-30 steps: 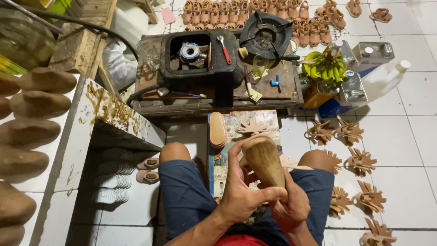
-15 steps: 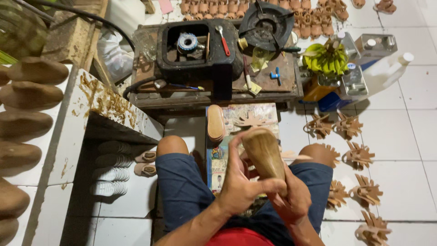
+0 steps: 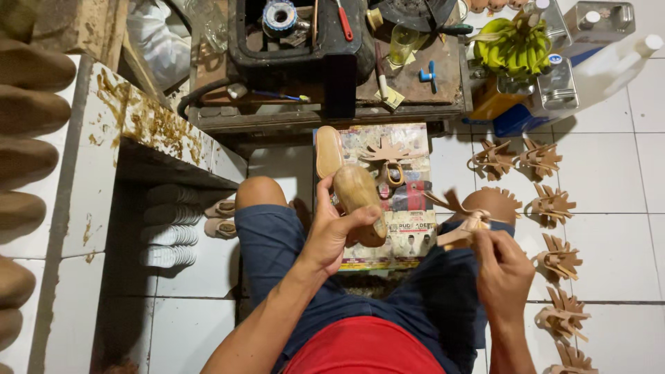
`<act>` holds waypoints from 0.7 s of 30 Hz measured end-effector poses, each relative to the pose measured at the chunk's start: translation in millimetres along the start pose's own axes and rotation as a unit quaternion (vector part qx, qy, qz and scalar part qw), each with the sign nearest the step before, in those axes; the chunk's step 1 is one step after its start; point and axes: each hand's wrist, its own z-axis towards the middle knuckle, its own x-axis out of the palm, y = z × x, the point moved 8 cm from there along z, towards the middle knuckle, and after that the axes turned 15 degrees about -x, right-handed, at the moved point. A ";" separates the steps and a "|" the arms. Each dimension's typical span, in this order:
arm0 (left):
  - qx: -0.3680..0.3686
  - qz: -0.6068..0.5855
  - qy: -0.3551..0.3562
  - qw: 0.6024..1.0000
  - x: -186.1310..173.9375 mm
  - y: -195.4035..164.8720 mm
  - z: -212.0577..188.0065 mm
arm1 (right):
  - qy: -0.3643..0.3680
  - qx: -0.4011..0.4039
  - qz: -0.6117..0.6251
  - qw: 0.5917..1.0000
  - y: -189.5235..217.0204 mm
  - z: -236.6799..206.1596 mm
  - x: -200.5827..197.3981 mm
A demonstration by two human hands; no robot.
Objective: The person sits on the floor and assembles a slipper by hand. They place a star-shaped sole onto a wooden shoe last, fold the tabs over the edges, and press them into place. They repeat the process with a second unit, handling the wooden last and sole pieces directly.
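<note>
My left hand (image 3: 332, 232) grips a tan wooden shoe last (image 3: 360, 201) above my lap, its toe end pointing away from me. My right hand (image 3: 502, 270) is over my right knee and pinches a brown leather upper piece (image 3: 460, 221) with splayed straps. A flat tan insole (image 3: 327, 151) and another strappy leather piece (image 3: 388, 154) lie on a printed sheet (image 3: 409, 215) on the floor between my knees.
Several strappy leather pieces (image 3: 554, 208) lie on the white floor tiles at right. A low wooden workbench (image 3: 325, 111) ahead carries a black tray of tools, a burner and green bananas (image 3: 512, 45). Shoe lasts (image 3: 31, 118) line the glue-stained white ledge at left.
My right hand left the last, moved right to my knee and picked up a leather piece. My left hand alone now holds the last. The camera tilted down.
</note>
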 end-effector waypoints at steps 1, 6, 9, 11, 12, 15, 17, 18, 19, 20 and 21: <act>0.000 0.008 -0.008 1.000 -6.0 5.5 3.7 | -0.039 0.012 0.087 0.995 3.1 -5.1 0.2; 0.031 -0.043 0.080 0.995 -18.7 37.6 6.7 | 0.016 -0.231 0.070 0.970 87.6 -25.2 37.6; 0.068 0.024 0.028 0.997 -30.5 52.7 9.1 | 0.021 -0.247 0.016 0.969 113.6 -23.6 56.2; 0.092 0.051 -0.016 0.994 -37.7 54.4 11.8 | 0.031 -0.274 0.003 0.961 125.9 -19.7 60.0; 0.101 0.065 -0.040 0.992 -42.7 52.9 9.5 | 0.038 -0.285 -0.004 0.958 129.8 -19.3 60.8; 0.059 0.051 -0.008 0.997 -46.0 45.6 6.2 | 0.048 -0.324 -0.068 0.942 131.4 -19.4 57.9; 0.064 0.029 0.019 0.997 -41.7 35.2 0.2 | 0.079 -0.301 -0.048 0.949 119.0 -19.8 59.5; 0.067 0.019 0.034 0.997 -37.5 29.7 -1.0 | 0.093 -0.289 -0.040 0.952 111.8 -20.4 60.4; 0.043 0.036 0.010 0.998 -36.5 28.9 1.2 | 0.124 -0.258 -0.037 0.958 100.5 -20.1 64.8; 0.018 0.053 -0.015 0.998 -36.4 29.0 1.3 | 0.156 -0.225 -0.032 0.961 89.0 -20.1 70.2; -0.007 0.070 -0.041 0.997 -36.5 30.5 0.7 | 0.188 -0.192 -0.027 0.963 78.3 -22.1 75.4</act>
